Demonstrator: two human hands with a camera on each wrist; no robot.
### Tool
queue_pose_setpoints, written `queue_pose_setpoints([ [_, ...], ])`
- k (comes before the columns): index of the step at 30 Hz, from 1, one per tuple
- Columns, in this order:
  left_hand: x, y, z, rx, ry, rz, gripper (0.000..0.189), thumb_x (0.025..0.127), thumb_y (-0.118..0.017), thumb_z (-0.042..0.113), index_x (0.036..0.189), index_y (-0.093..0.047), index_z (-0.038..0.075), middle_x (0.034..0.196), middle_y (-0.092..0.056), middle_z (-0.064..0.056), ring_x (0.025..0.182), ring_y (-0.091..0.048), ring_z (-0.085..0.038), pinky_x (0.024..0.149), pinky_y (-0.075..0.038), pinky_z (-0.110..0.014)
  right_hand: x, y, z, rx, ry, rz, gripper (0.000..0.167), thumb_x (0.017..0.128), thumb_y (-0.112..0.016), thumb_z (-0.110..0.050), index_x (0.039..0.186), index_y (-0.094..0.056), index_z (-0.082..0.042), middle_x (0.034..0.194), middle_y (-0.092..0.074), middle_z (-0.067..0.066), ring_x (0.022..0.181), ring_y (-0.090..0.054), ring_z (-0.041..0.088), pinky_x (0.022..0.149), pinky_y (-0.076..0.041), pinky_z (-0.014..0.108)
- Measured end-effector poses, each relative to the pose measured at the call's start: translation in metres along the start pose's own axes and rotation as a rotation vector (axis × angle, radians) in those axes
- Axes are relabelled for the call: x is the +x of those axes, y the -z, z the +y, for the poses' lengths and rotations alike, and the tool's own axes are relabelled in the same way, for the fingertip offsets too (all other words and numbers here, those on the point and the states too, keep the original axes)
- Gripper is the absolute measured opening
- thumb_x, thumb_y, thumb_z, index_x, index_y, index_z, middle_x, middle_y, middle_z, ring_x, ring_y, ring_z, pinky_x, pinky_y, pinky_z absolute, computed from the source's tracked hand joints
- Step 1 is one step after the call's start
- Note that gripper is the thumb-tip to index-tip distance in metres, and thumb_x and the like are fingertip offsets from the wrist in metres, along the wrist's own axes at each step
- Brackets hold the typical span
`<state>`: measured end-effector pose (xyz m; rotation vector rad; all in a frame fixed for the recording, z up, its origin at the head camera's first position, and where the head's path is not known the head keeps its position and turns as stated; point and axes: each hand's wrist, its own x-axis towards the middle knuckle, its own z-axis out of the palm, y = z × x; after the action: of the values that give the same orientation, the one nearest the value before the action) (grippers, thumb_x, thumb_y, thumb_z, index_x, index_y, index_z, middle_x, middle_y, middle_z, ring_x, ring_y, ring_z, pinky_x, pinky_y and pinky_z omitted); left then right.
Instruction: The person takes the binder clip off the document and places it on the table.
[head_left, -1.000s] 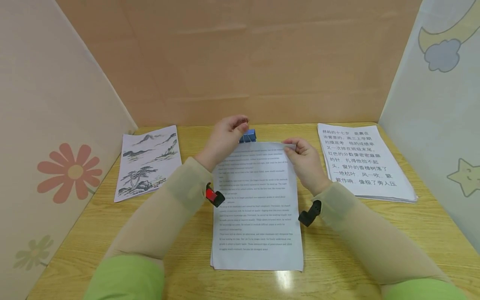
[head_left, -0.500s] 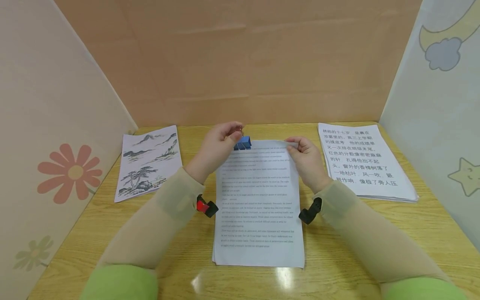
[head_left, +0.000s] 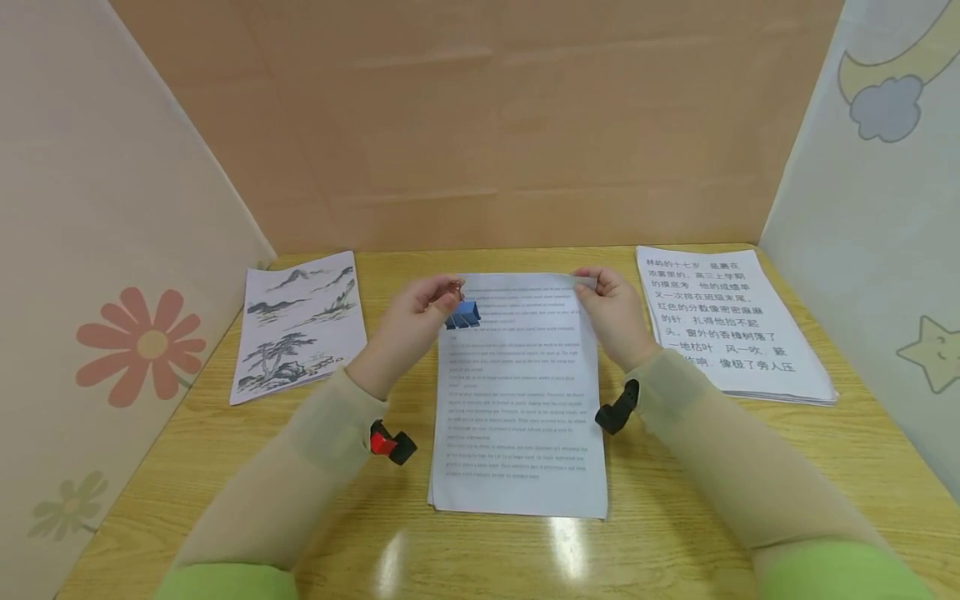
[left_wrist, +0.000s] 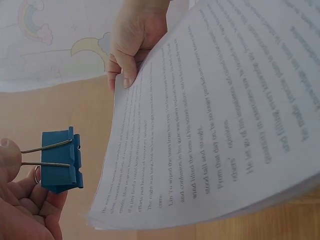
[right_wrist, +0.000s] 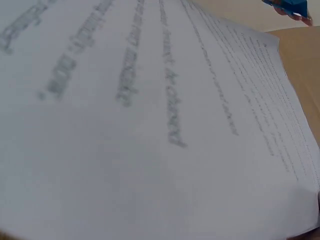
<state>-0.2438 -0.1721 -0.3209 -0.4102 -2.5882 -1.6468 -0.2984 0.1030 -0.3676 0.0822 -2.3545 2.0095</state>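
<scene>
My left hand (head_left: 408,327) pinches the wire handles of a blue binder clip (head_left: 463,315) near the upper left of an English-printed paper stack (head_left: 517,408). In the left wrist view, the binder clip (left_wrist: 56,161) is apart from the sheets, with a gap between it and their edge. My right hand (head_left: 617,321) pinches the stack's top right corner, thumb in front. The paper (right_wrist: 150,125) fills most of the right wrist view, with part of the blue clip (right_wrist: 290,6) at the upper right.
At the left of the wooden table (head_left: 360,517) lies a sheet with ink landscapes (head_left: 300,325). A stack with Chinese text (head_left: 731,325) lies at the right. A brown back wall (head_left: 480,125) and pale side panels enclose the table.
My left hand has moved left and toward me with the binder clip, from behind the top edge to the stack's upper left. The right hand keeps its pinch; the stack has shifted slightly upward.
</scene>
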Motion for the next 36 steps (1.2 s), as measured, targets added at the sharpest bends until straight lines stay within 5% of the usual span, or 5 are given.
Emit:
queue_pose_setpoints([
  [21, -0.025, 0.001, -0.045, 0.055, 0.174, 0.017, 0.032, 0.101, -0.052, 0.025, 0.128, -0.06, 0.011, 0.121, -0.063, -0.005, 0.119, -0.054, -0.02, 0.1, -0.044, -0.042, 0.05, 0.006, 0.012, -0.111, -0.058, 0.009, 0.029, 0.102, -0.047, -0.017, 0.129, -0.053, -0.01, 0.121, -0.055, 0.011, 0.098, -0.055, 0.021, 0.08, -0.046, 0.03],
  [36, -0.025, 0.001, -0.076, 0.193, 0.278, -0.032, 0.044, 0.101, -0.05, 0.029, 0.138, -0.051, 0.005, 0.131, -0.057, -0.01, 0.122, -0.052, -0.026, 0.099, -0.043, -0.045, 0.078, 0.003, 0.017, -0.107, -0.125, 0.017, 0.031, 0.101, -0.046, -0.009, 0.131, -0.052, -0.009, 0.132, -0.048, 0.01, 0.108, -0.049, 0.023, 0.091, -0.042, 0.033],
])
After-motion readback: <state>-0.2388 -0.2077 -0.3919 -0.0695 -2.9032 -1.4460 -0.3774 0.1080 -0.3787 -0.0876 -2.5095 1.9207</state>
